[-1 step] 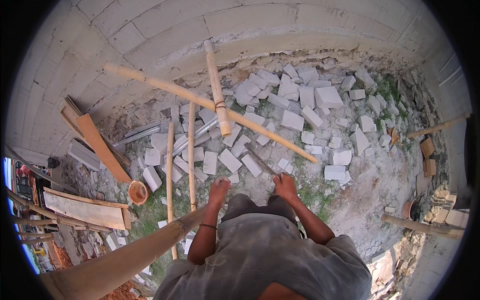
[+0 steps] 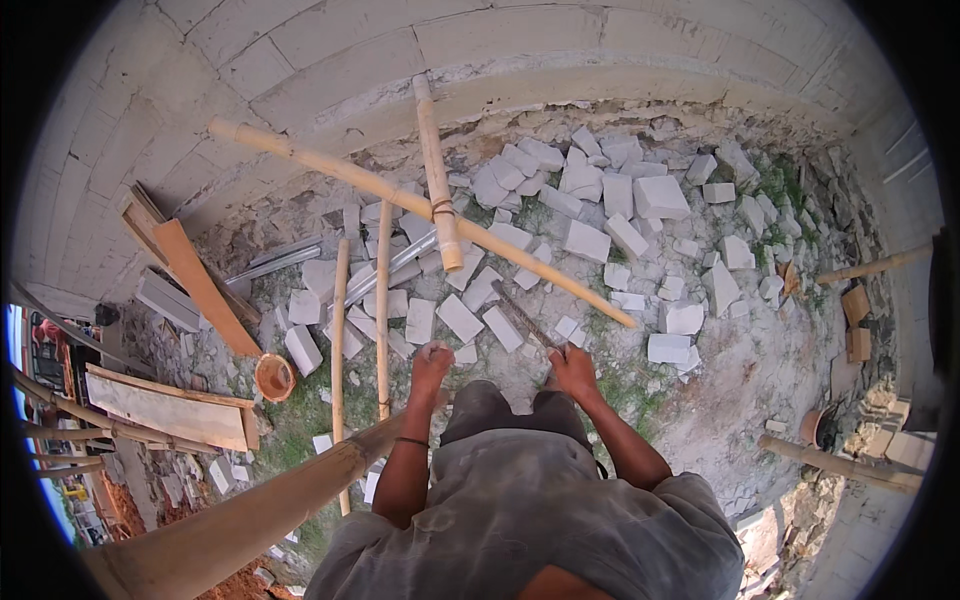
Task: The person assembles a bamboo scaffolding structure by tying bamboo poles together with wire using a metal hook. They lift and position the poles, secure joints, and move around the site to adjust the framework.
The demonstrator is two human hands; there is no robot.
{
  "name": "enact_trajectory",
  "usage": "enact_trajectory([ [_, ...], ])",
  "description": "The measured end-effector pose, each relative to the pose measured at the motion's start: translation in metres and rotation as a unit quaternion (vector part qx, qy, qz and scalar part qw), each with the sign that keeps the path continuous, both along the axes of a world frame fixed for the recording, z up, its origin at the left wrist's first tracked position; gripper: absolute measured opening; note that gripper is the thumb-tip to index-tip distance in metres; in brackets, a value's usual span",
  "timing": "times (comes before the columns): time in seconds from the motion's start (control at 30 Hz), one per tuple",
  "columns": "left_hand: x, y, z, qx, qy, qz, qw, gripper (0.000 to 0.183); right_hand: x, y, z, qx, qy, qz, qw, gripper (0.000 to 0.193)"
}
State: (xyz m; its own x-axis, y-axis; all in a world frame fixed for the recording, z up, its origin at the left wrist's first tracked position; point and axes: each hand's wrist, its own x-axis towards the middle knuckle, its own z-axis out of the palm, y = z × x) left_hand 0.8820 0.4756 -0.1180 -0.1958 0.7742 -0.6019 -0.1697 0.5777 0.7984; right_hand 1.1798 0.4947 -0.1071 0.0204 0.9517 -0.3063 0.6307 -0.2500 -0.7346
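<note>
In my right hand point(image 2: 573, 368), closed around one end, is a long, narrow, dark bar point(image 2: 522, 315) with a rough surface. It points away from me and to the left, over the rubble; I cannot tell whether its far end touches a block. My left hand point(image 2: 431, 364) is raised in front of my left thigh with its fingers curled in. Whether anything small is inside those fingers is hidden. The left forearm passes beside a thick bamboo pole point(image 2: 250, 500). Nearest to both hands are pale broken blocks point(image 2: 460, 318) on the ground.
Bamboo poles tied in a cross point(image 2: 440, 208) lean over the rubble by the block wall point(image 2: 340, 60). Two thin poles point(image 2: 383, 310) stand to the left, near metal channels point(image 2: 395, 268). An orange bucket point(image 2: 274, 377) and planks point(image 2: 205, 290) are farther left. Another pole point(image 2: 840, 465) juts in at right.
My left hand has moved slightly up and left, its fingers more curled. My right hand stays closed on the bar, almost unmoved.
</note>
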Motion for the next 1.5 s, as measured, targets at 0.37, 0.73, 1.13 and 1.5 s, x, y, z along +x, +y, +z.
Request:
enact_trajectory([
  [0.37, -0.167, 0.282, -0.013, 0.194, -0.141, 0.277, 0.931, 0.073, 0.029, 0.078, 0.007, -0.294, 0.232, -0.004, 0.927, 0.023],
  [0.73, -0.247, 0.454, -0.004, 0.282, -0.150, 0.284, 0.904, 0.039, -0.053, 0.179, 0.033, -0.036, -0.096, 0.112, 0.988, 0.033],
  [1.13, -0.227, 0.409, 0.026, 0.214, 0.133, 0.470, 0.846, 0.046, -0.077, 0.199, 0.012, -0.168, -0.081, 0.045, 0.981, 0.034],
  [1.5, -0.273, 0.448, -0.017, 0.356, -0.249, 0.200, 0.878, 0.021, -0.065, 0.195, -0.004, -0.095, -0.194, 0.108, 0.970, 0.030],
])
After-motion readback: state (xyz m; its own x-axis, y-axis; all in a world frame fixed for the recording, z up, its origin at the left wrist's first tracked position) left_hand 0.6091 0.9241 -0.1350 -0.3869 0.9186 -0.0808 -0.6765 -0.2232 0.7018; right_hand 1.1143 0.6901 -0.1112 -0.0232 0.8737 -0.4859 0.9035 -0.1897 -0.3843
